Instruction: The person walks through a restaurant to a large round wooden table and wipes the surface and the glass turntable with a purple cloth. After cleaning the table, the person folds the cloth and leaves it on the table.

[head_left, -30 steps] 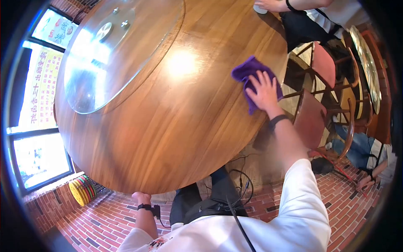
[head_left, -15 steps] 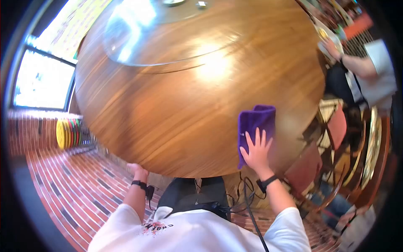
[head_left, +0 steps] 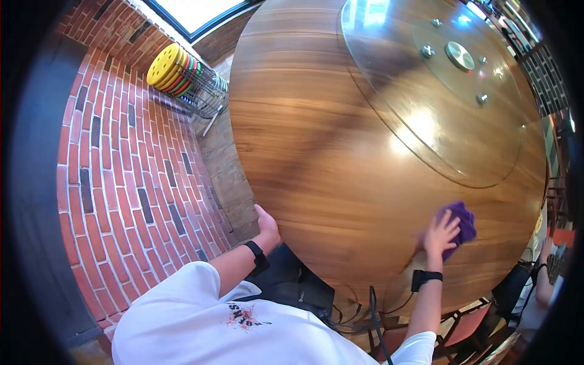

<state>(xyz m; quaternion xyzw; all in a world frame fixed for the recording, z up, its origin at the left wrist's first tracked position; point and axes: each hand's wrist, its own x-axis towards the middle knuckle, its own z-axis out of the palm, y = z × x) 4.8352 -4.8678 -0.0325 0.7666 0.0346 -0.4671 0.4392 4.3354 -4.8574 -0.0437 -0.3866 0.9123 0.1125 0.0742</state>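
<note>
On the large round wooden table [head_left: 292,152], a purple cloth [head_left: 463,222] lies bunched near the right side. My right hand [head_left: 439,236] is spread flat over the cloth's left part, its fingers apart, pressing it to the tabletop. At the table's near left edge is my left hand [head_left: 268,226], touching the rim with the thumb sticking out; its other fingers are hidden. Each wrist has a black band.
A round glass turntable [head_left: 389,91] with a metal hub [head_left: 459,56] sits on the table. Stacked stools [head_left: 173,70] with coloured seats stand by the brick wall [head_left: 121,182]. Red chairs [head_left: 465,322] and another person [head_left: 543,286] are at the right. A black cable [head_left: 376,322] hangs by my body.
My view has swung left and the turntable hub now shows. The purple cloth, spread flatter before, is now bunched and farther onto the table under my right hand. My left hand stays at the edge.
</note>
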